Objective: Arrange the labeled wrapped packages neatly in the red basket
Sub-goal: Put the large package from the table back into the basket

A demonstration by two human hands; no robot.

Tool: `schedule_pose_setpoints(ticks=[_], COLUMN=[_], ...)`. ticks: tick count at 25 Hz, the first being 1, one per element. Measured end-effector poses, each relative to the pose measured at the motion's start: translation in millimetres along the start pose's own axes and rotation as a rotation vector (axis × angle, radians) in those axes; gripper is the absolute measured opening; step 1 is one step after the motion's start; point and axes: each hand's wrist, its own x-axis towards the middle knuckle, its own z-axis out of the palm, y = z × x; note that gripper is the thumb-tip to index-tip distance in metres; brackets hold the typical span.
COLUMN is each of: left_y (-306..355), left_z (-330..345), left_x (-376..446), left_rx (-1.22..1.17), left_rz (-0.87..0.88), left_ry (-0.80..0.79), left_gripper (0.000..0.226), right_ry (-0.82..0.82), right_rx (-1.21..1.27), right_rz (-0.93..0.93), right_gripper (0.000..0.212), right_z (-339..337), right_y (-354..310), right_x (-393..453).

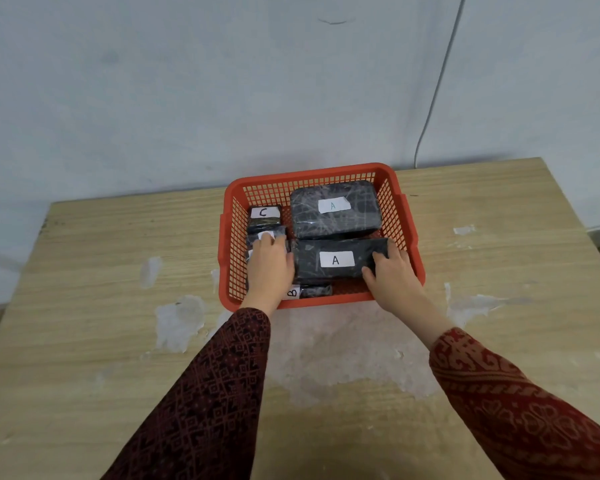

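The red basket (312, 174) stands on the table against the wall. Inside, a large black wrapped package labeled A (335, 209) lies at the back right. A flat black package labeled A (336, 260) lies in front of it, and my right hand (390, 270) grips its right end. My left hand (269, 265) rests on small black packages stacked along the basket's left side, touching the flat package's left end. A small package labeled C (264, 216) sits at the back left. A package labeled B (309, 292) lies at the front, partly under the flat one.
The wooden table (101, 271) has worn white patches in front of and beside the basket. A pale wall rises just behind the basket, with a thin cable (433, 98) running down it at the right.
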Motion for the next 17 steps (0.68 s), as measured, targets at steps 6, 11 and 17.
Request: schedule_pose_setpoints(ticks=[6,11,17], left_y=[-32,-47,-54], left_z=[-8,-13,-12], left_x=[10,23,30], left_rx=[0.225,0.322,0.444], left_rz=[0.085,0.238,0.373], left_ry=[-0.158,-0.166,-0.220], left_gripper=[0.040,0.033,0.037], right_ry=[-0.092,-0.164,-0.187], right_rx=[-0.068,-0.288,-0.363], right_rz=[-0.214,-0.328,-0.354], right_gripper=[0.066,0.063,0.055], right_z=[-15,-13,-6], right_y=[-13,-22,-23], right_x=[19,29,33])
